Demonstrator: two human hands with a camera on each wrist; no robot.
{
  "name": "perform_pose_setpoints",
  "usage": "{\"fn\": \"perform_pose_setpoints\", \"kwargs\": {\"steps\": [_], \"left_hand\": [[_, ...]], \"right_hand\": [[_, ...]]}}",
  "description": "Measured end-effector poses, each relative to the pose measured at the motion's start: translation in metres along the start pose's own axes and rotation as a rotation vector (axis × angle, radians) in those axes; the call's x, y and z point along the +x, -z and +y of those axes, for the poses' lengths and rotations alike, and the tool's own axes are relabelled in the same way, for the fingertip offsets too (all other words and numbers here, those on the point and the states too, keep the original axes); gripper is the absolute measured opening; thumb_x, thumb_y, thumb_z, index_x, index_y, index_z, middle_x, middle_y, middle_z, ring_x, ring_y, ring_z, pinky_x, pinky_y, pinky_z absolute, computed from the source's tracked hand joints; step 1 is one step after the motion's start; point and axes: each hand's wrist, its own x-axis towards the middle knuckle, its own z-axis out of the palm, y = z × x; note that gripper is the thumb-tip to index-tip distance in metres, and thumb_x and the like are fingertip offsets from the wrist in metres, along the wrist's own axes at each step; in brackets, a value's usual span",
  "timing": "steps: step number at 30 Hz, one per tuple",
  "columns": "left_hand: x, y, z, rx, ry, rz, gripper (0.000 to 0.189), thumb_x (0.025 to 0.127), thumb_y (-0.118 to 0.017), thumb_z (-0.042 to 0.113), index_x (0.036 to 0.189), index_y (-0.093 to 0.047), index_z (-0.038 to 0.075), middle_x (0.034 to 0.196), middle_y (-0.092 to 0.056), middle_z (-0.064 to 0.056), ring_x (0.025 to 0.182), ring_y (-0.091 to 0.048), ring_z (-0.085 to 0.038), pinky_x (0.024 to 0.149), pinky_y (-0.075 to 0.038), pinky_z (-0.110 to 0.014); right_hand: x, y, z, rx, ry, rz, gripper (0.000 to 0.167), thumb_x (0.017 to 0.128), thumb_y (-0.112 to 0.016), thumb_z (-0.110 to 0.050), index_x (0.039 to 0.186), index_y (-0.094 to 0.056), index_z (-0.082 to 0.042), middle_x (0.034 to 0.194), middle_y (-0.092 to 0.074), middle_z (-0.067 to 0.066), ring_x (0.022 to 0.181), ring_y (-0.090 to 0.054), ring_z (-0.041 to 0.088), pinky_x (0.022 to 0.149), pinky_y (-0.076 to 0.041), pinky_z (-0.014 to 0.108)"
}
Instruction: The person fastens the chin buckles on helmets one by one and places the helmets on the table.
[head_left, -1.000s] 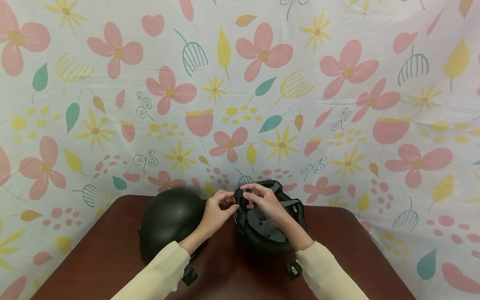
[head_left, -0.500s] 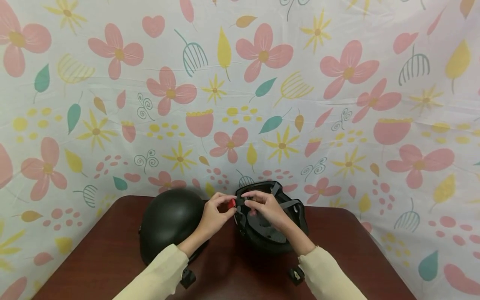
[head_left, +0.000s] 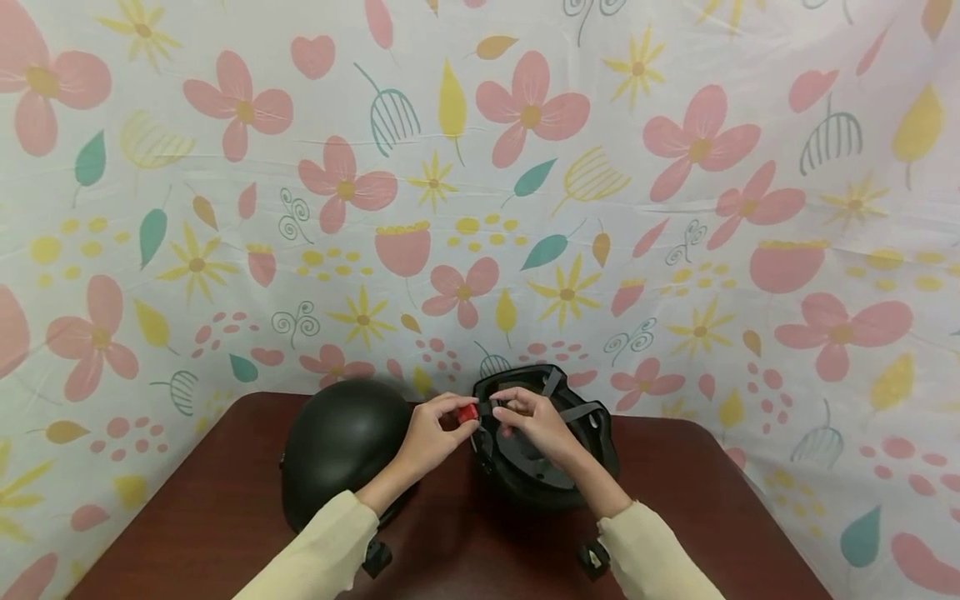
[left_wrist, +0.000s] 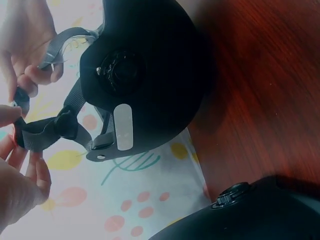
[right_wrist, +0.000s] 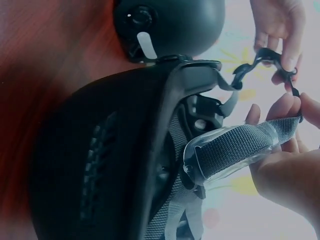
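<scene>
A black helmet [head_left: 525, 493] lies upside down on the table, its padded inside facing up. My left hand [head_left: 429, 435] pinches a small red and black buckle [head_left: 468, 412] on the chin strap at the helmet's left rim. In the left wrist view, the grey webbing strap [left_wrist: 42, 137] runs from the helmet to the left fingers. My right hand [head_left: 536, 423] pinches the other strap end close beside the buckle. A clear plastic sleeve [right_wrist: 212, 170] covers part of that strap in the right wrist view. Fingers partly hide where the two ends meet; whether they are joined I cannot tell.
A second black helmet [head_left: 348, 446] stands dome up to the left, close to my left forearm. Both rest on a dark red-brown table [head_left: 217, 508]. A flower-printed cloth [head_left: 480, 208] hangs behind the table's back edge.
The red buckle part shows more between my left fingertips than a second ago. My right fingers have come down slightly beside it. Both helmets stay where they were.
</scene>
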Motion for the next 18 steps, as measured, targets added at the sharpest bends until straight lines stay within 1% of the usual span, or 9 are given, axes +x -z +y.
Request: {"fn": "perform_pose_setpoints", "kwargs": {"steps": [2, 4, 7, 10, 12, 14, 16, 18], "left_hand": [[0.000, 0.001, 0.000, 0.022, -0.024, -0.023, 0.031, 0.084, -0.074, 0.006, 0.115, -0.071, 0.000, 0.105, -0.072, -0.011, 0.080, -0.062, -0.014, 0.067, -0.051, -0.019], [0.000, 0.001, 0.001, 0.062, -0.053, -0.037, 0.033, 0.084, -0.075, 0.007, 0.116, -0.071, -0.001, 0.105, -0.072, -0.011, 0.082, -0.062, -0.017, 0.067, -0.051, -0.020], [0.000, -0.001, 0.001, 0.125, -0.092, -0.038, 0.035, 0.082, -0.077, 0.007, 0.116, -0.071, -0.001, 0.101, -0.074, -0.010, 0.083, -0.061, -0.019, 0.067, -0.049, -0.020], [0.000, -0.004, 0.001, 0.151, -0.129, -0.019, 0.035, 0.081, -0.077, 0.005, 0.115, -0.071, -0.001, 0.096, -0.075, -0.009, 0.081, -0.061, -0.018, 0.066, -0.047, -0.020], [0.000, -0.005, 0.001, 0.154, -0.160, 0.006, 0.034, 0.080, -0.077, 0.005, 0.113, -0.072, 0.000, 0.092, -0.075, -0.009, 0.077, -0.058, -0.017, 0.063, -0.045, -0.020], [-0.001, -0.006, 0.000, 0.151, -0.184, 0.041, 0.032, 0.080, -0.077, 0.004, 0.112, -0.073, 0.001, 0.086, -0.073, -0.009, 0.071, -0.054, -0.014, 0.060, -0.043, -0.019], [-0.002, -0.008, -0.001, 0.147, -0.206, 0.080, 0.030, 0.080, -0.078, 0.003, 0.110, -0.073, 0.001, 0.082, -0.071, -0.008, 0.067, -0.051, -0.012, 0.058, -0.042, -0.019], [-0.003, -0.011, -0.001, 0.153, -0.230, 0.097, 0.029, 0.079, -0.078, 0.003, 0.107, -0.073, 0.001, 0.080, -0.068, -0.008, 0.065, -0.050, -0.011, 0.057, -0.042, -0.019]], "right_hand": [[-0.001, -0.001, 0.001, 0.002, -0.003, -0.002, 0.039, 0.098, -0.060, -0.020, 0.129, -0.055, 0.002, 0.072, -0.059, -0.003, 0.072, -0.059, 0.018, 0.078, -0.046, 0.030], [-0.001, 0.000, 0.003, 0.002, -0.007, -0.005, 0.038, 0.097, -0.060, -0.020, 0.128, -0.057, 0.002, 0.071, -0.059, -0.004, 0.071, -0.058, 0.016, 0.078, -0.046, 0.030], [-0.001, 0.001, 0.003, -0.007, -0.005, -0.008, 0.036, 0.097, -0.060, -0.021, 0.126, -0.059, 0.001, 0.071, -0.059, -0.005, 0.070, -0.057, 0.016, 0.078, -0.047, 0.030], [-0.001, 0.001, 0.001, -0.009, 0.016, -0.019, 0.037, 0.098, -0.059, -0.022, 0.127, -0.059, 0.001, 0.073, -0.060, -0.004, 0.069, -0.056, 0.013, 0.078, -0.048, 0.029], [-0.001, 0.001, 0.000, -0.005, 0.039, -0.030, 0.038, 0.099, -0.058, -0.023, 0.128, -0.058, 0.002, 0.077, -0.061, -0.002, 0.070, -0.056, 0.012, 0.078, -0.047, 0.030], [0.000, 0.000, -0.001, 0.018, 0.045, -0.033, 0.039, 0.099, -0.058, -0.023, 0.128, -0.057, 0.002, 0.080, -0.063, -0.001, 0.070, -0.057, 0.012, 0.078, -0.048, 0.030], [0.000, -0.001, 0.000, 0.040, 0.032, -0.030, 0.038, 0.099, -0.057, -0.023, 0.128, -0.057, 0.002, 0.081, -0.064, 0.001, 0.071, -0.058, 0.012, 0.079, -0.049, 0.030], [0.000, -0.003, 0.002, 0.043, 0.016, -0.034, 0.038, 0.099, -0.057, -0.022, 0.128, -0.056, 0.003, 0.081, -0.062, 0.000, 0.072, -0.058, 0.012, 0.081, -0.049, 0.030]]}}
